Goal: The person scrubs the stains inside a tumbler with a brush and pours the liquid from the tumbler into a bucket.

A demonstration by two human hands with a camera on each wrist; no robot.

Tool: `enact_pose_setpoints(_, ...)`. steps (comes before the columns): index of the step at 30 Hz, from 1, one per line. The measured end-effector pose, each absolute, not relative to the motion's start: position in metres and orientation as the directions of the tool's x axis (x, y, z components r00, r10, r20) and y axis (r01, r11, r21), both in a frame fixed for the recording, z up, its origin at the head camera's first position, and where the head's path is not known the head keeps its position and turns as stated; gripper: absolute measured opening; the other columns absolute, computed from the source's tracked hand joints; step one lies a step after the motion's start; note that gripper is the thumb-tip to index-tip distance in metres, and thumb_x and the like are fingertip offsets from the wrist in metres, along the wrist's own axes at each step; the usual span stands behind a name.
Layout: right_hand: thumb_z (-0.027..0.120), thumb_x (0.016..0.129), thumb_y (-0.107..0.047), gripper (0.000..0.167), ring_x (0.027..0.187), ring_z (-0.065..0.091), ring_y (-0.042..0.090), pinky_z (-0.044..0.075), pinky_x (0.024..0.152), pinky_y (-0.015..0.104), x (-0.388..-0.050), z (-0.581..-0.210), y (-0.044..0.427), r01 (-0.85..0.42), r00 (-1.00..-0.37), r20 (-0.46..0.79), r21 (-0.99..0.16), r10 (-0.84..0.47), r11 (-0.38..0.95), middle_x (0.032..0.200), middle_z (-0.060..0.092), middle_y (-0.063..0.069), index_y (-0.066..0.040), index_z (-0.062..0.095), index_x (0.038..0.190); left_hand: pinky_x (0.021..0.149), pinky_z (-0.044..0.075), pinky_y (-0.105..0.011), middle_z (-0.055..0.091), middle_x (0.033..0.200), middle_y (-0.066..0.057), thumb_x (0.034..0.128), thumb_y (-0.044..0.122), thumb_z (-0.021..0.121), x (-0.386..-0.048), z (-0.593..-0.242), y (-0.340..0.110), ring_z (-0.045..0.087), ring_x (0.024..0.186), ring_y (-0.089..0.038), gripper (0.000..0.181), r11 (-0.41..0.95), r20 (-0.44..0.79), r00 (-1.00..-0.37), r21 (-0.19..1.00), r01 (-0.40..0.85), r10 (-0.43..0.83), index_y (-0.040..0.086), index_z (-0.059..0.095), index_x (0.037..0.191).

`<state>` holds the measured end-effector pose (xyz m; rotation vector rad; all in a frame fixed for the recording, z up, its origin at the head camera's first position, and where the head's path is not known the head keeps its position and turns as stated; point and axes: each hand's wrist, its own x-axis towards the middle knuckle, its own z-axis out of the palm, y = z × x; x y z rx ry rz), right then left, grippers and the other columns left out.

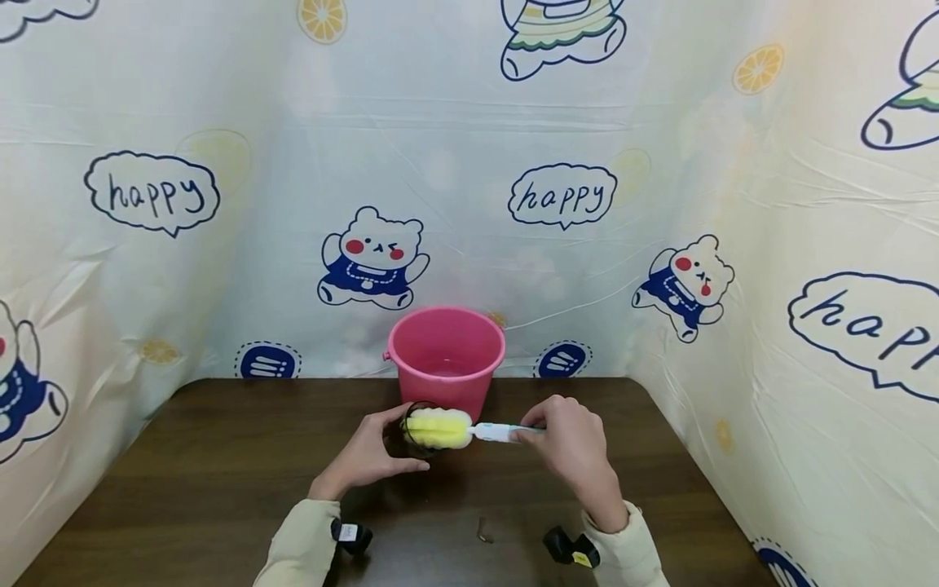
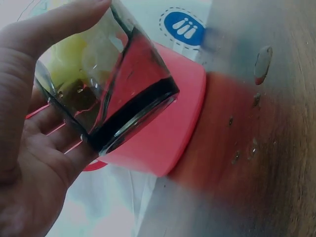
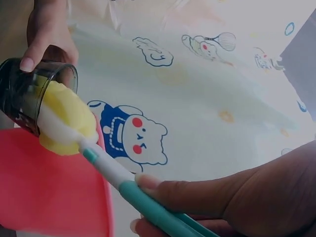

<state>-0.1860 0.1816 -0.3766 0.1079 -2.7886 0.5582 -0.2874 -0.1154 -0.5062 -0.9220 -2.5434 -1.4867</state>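
Observation:
My left hand (image 1: 372,451) grips a clear drinking glass (image 2: 129,94), tipped on its side with its mouth toward the right. In my right hand (image 1: 570,444) is a sponge bottle brush (image 3: 66,118), its white and teal handle (image 3: 148,203) pinched between thumb and fingers. The yellow and white sponge head sits partly inside the glass, the rest sticking out of the mouth. Both are held above the table, in front of a pink bucket (image 1: 446,390). The fingers behind the glass are partly hidden in the head view.
The bucket stands at the back of the dark wooden table (image 1: 242,489). Water drops (image 2: 262,64) lie on the tabletop, and a small wet mark (image 1: 484,530) shows near the front. A printed curtain (image 1: 455,163) hangs behind and along both sides.

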Motion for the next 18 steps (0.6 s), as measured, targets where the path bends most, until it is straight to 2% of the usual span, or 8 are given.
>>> enact_pose_setpoints(8, 0.089, 0.078, -0.028, 0.014, 0.06, 0.05, 0.011, 0.043, 0.054, 0.029, -0.185, -0.376, 0.182, -0.158, -0.967, 0.243, -0.34, -0.076, 0.927, 0.068, 0.066, -0.009, -0.017, 0.08, 0.077, 0.104, 0.05, -0.051, 0.058, 0.146, -0.002, 0.0714, 0.035, 0.094, -0.289, -0.506, -0.117, 0.057, 0.131, -0.025, 0.092, 0.398, 0.352, -0.833, 0.754, 0.523, 0.428, 0.014, 0.051, 0.15)
enact_pose_setpoints(13, 0.089, 0.078, -0.028, 0.014, 0.06, 0.05, 0.011, 0.044, 0.055, 0.03, -0.184, -0.374, 0.186, -0.177, -0.97, 0.222, -0.362, -0.1, 0.915, 0.065, 0.065, -0.011, -0.017, 0.08, 0.075, 0.101, 0.054, -0.047, 0.058, 0.147, -0.001, 0.0705, 0.042, 0.093, -0.288, -0.506, -0.119, 0.06, 0.128, -0.024, 0.094, 0.413, 0.348, -0.845, 0.755, 0.51, 0.407, 0.017, 0.05, 0.151)
enact_pose_setpoints(18, 0.09, 0.077, -0.028, 0.014, 0.061, 0.051, 0.011, 0.044, 0.057, 0.031, -0.182, -0.371, 0.193, -0.17, -0.973, 0.21, -0.389, -0.093, 0.905, 0.066, 0.065, -0.011, -0.019, 0.079, 0.073, 0.1, 0.054, -0.048, 0.059, 0.145, -0.001, 0.0714, 0.041, 0.093, -0.287, -0.505, -0.118, 0.061, 0.126, -0.024, 0.092, 0.404, 0.352, -0.838, 0.754, 0.518, 0.417, 0.016, 0.051, 0.15)
